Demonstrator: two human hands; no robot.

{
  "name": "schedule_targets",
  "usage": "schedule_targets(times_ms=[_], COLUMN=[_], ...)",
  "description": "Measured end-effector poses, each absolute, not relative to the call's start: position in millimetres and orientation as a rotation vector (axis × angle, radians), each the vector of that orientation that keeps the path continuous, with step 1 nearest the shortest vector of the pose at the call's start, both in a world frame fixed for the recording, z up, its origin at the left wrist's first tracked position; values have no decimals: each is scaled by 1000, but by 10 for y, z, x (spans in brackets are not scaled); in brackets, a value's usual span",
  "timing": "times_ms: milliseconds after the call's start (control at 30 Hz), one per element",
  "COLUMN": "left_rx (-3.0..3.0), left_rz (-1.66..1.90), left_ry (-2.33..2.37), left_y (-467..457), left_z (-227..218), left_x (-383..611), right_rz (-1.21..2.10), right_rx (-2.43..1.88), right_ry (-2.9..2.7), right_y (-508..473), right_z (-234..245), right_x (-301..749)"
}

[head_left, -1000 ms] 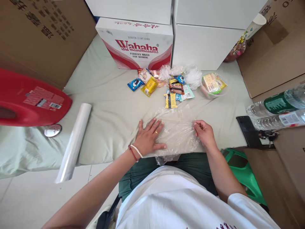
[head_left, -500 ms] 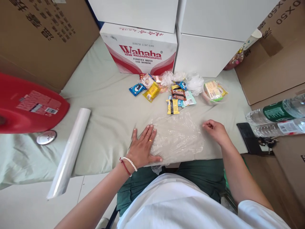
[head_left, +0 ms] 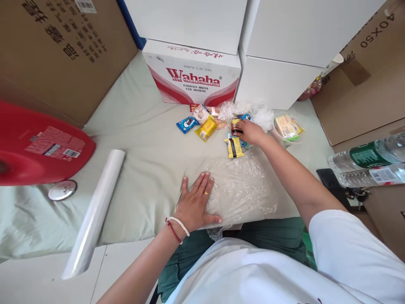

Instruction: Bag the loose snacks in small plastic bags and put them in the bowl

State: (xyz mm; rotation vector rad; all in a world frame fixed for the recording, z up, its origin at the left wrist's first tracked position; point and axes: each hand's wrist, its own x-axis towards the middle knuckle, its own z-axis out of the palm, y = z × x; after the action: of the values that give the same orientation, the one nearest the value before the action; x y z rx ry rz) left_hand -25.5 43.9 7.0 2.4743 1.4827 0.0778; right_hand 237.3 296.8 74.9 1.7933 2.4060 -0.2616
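Right hand [head_left: 252, 131] now at glossy packets [head_left: 235, 130]

Red jug [head_left: 19, 145] at left, Wahaha carton [head_left: 193, 80] below a white box [head_left: 190, 23], two plastic bottles [head_left: 368, 156], black phone [head_left: 330, 180] beside keys [head_left: 360, 193]

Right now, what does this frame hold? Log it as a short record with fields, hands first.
Left hand: palm down, fingers spread, at the left side of the plastic sheet
Right hand: fingertips at a brown packet; firm grip cannot be told
Sheet state: clear, creased, spread on the cloth
Roll: left of the left hand, near end past the cloth's edge
Behind packets: water carton
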Motion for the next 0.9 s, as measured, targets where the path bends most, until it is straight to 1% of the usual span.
schedule_targets(times_ms=[133,267,367,500,600,733,900], left_rx=[2470,2476,2463,2459,2466,2473,2480], left_rz=[104,115,90,56,40,32,11], left_ry=[1473,1474,1468,1469,1476,1472,1474], left_y=[443,446,451,459,463,462,465], left_z=[82,91,108,127,127,128,143], left_x=[-250,-250,-247,-240,-239,-243,-240], right_rz=[-222,-426,-454,-458,-416,-421,-596], right_rx=[2015,2134,2125,2043,2011,1997,1667], right_ry=[2247,2213,2180,2190,2226,2408,2777], right_y=[2860,2569,2374,2250,2221,2091,1627], right_z=[888,884,795,725,764,942,1239], right_x=[2330,2194,2041,1967,2077,2354,2608])
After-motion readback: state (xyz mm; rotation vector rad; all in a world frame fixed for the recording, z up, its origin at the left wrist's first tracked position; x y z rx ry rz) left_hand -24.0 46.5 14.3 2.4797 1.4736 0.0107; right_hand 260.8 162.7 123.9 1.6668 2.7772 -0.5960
